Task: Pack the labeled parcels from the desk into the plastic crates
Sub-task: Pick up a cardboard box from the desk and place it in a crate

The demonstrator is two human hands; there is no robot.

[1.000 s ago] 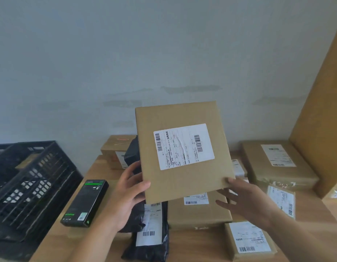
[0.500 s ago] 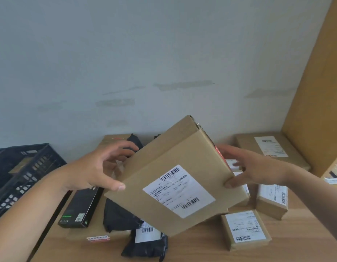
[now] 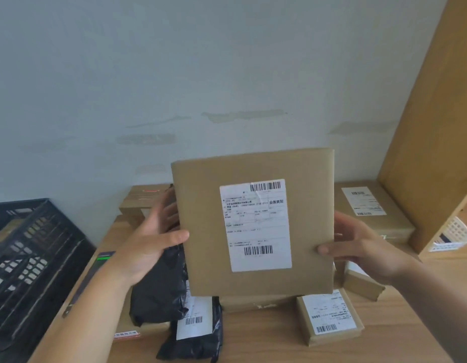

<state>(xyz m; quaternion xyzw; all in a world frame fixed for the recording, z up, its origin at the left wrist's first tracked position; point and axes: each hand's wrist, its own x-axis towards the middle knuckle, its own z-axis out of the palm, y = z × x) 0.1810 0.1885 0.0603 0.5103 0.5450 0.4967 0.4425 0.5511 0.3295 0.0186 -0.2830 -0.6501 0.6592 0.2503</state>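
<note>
held parcel: flat brown cardboard parcel with a white shipping label point(image 3: 254, 224), upright in the air above the wooden desk point(image 3: 384, 334), label facing the camera.
left hand point(image 3: 151, 239): grip clasps the parcel's left edge, thumb on the front face, fingers behind it.
right hand point(image 3: 363, 247): grip clasps the right edge, thumb tip on the front near the lower corner; the fingers behind are hidden.
crate: black plastic lattice crate point(image 3: 31, 258) stands at the left, off the desk's edge, well apart from the held parcel; a few items seem to lie inside, though i cannot tell what they are.
left on desk: black plastic mailer bag with a white barcode label point(image 3: 190, 326), small brown labeled box point(image 3: 329, 317), larger brown labeled box by the wall point(image 3: 368, 208), and more boxes under and behind the held one.
step judged: parcel lifted and not yet carried to the crate.
risk, slip: both grips pinch only the edges, so a fast swing left could let the flat parcel twist loose.
risk, snag: its low corner could catch the mailer bag or the crate rim and drag things off the desk.
</note>
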